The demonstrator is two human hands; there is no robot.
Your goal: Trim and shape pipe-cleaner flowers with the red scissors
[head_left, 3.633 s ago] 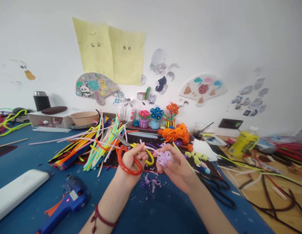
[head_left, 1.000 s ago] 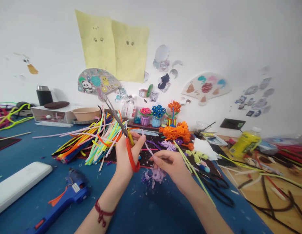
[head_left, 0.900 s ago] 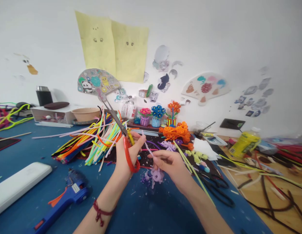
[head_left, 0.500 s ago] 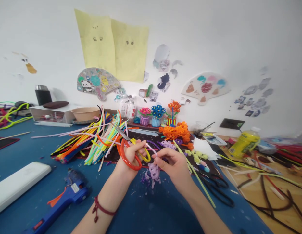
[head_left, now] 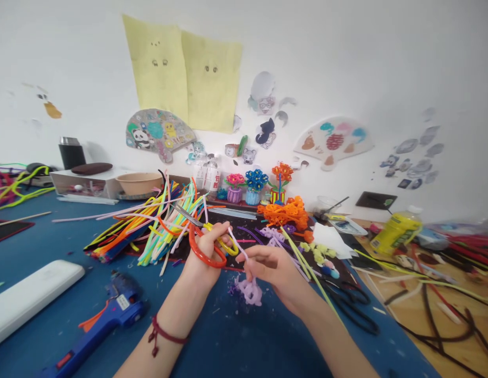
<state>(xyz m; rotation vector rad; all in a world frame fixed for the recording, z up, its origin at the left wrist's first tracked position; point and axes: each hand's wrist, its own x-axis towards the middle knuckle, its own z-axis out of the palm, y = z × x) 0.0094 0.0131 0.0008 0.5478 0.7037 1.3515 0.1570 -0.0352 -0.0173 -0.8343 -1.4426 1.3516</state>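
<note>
My left hand (head_left: pixel 208 245) pinches the end of a lilac pipe cleaner (head_left: pixel 238 245) between thumb and finger. Scissors (head_left: pixel 194 247) with a red and a yellow handle hang around that same hand, blades pointing away to the upper left. At the other end of the short taut stretch, the fingers of my right hand (head_left: pixel 273 272) are closed on the pipe cleaner. Below them dangles a lilac piece of bent loops (head_left: pixel 251 293). Small dark purple bits (head_left: pixel 234 286) show beside it; whether they are attached I cannot tell.
A bundle of colourful pipe cleaners (head_left: pixel 149 236) lies behind my left hand. On the left are a blue glue gun (head_left: pixel 124 304) and a white case (head_left: pixel 35 294). Black scissors (head_left: pixel 352 304) and a yellow bottle (head_left: pixel 397 231) are at right. Orange loops (head_left: pixel 285 212) lie behind.
The lilac looped piece has turned and hangs slightly lower. My right hand has shifted a little left and down, and the pipe cleaner between my hands looks straighter. The scissors have moved slightly left.
</note>
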